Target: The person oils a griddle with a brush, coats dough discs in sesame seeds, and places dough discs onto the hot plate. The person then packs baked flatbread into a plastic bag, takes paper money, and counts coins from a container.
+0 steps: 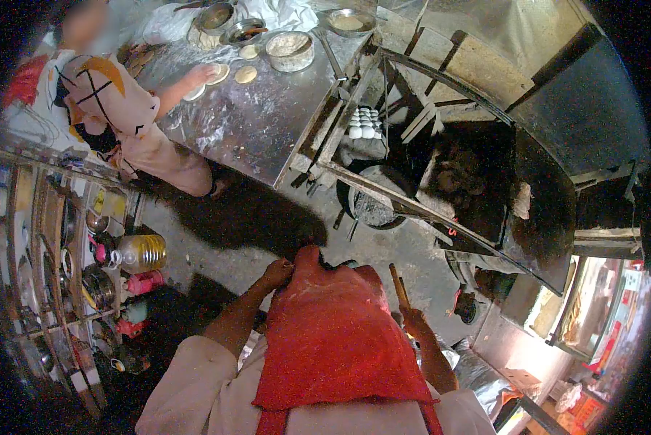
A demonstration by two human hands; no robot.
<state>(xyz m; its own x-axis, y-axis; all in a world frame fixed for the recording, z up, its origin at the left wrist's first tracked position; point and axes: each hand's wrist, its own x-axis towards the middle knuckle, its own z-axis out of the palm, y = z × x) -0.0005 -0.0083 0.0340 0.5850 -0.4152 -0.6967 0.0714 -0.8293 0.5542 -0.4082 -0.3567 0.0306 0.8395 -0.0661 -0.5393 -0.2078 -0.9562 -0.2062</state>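
My left hand (279,273) is closed at the upper left edge of the red apron (332,341), its fingers pressed together on the cloth. Off the apron's right side, my right hand (414,323) is wrapped round a thin wooden stick (399,288) that points up and away from me. Both hands are low, near my body, over the grey floor (231,264). At the work table (245,130), a co-worker's hand (205,73) touches flat round dough pieces (220,73). Another dough round (245,75) lies beside them.
A metal pot (290,52) and bowls stand at the table's back. To the right are a dark framed stove (463,181), stacked eggs (364,123) and a round pan (372,203). A shelf rack (53,268) with an oil jug (143,253) is at left.
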